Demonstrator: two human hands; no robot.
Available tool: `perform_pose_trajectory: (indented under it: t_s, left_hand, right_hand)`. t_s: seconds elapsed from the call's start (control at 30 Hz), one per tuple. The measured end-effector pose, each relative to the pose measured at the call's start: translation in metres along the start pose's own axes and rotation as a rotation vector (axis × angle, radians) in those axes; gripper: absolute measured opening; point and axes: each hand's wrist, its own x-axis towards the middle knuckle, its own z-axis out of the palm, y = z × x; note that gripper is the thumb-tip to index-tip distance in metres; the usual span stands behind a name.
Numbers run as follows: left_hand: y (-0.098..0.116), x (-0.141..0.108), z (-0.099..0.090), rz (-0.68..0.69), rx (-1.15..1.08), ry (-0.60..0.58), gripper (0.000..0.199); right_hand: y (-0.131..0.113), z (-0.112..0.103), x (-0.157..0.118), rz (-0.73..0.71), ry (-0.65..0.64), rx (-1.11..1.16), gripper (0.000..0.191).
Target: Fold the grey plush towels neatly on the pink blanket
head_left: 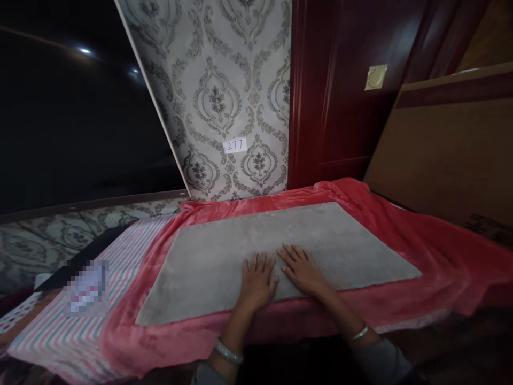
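Note:
A grey rectangular cloth (pixel 224 251) lies spread flat on a red plush blanket (pixel 192 350). My left hand (pixel 257 280) rests palm down on the grey cloth near its front edge, fingers spread. Just to its right, my right hand (pixel 302 270) also lies flat on the cloth with its fingers apart. The two hands do not touch, and neither holds anything. The grey cloth's far edge lies near the wall, with red blanket showing all around it.
A striped cloth (pixel 120 256) with a blurred item (pixel 86 289) on it is at the left. A large dark screen (pixel 80 117) stands behind. At the right leans a brown cardboard panel (pixel 449 155), beside a dark red door (pixel 340 107). Patterned wallpaper (pixel 218 101) carries a label (pixel 235 145).

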Motion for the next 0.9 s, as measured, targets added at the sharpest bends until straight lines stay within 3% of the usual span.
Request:
perform_pose_trajectory:
  t_s: [0.23, 0.47, 0.63, 0.77, 0.9]
  left_hand:
    - [-0.017, -0.028, -0.004, -0.162, 0.036, 0.024, 0.066]
    - [-0.071, -0.086, -0.026, -0.531, 0.200, 0.025, 0.066]
    - [-0.106, -0.119, -0.035, -0.705, 0.316, 0.065, 0.066]
    - [-0.121, -0.113, -0.050, -0.759, 0.251, 0.009, 0.065]
    - [-0.121, -0.062, -0.069, -0.586, 0.141, -0.002, 0.064]
  right_hand:
    - [0.002, 0.001, -0.002, 0.009, -0.037, -0.018, 0.057]
    - [0.010, 0.019, -0.003, 0.004, -0.004, -0.022, 0.059]
    - [0.012, 0.024, -0.002, -0.008, 0.026, -0.025, 0.059]
    - [0.011, 0.022, -0.002, -0.001, 0.008, -0.024, 0.059]
    - [0.009, 0.020, -0.002, -0.001, -0.002, -0.023, 0.060]
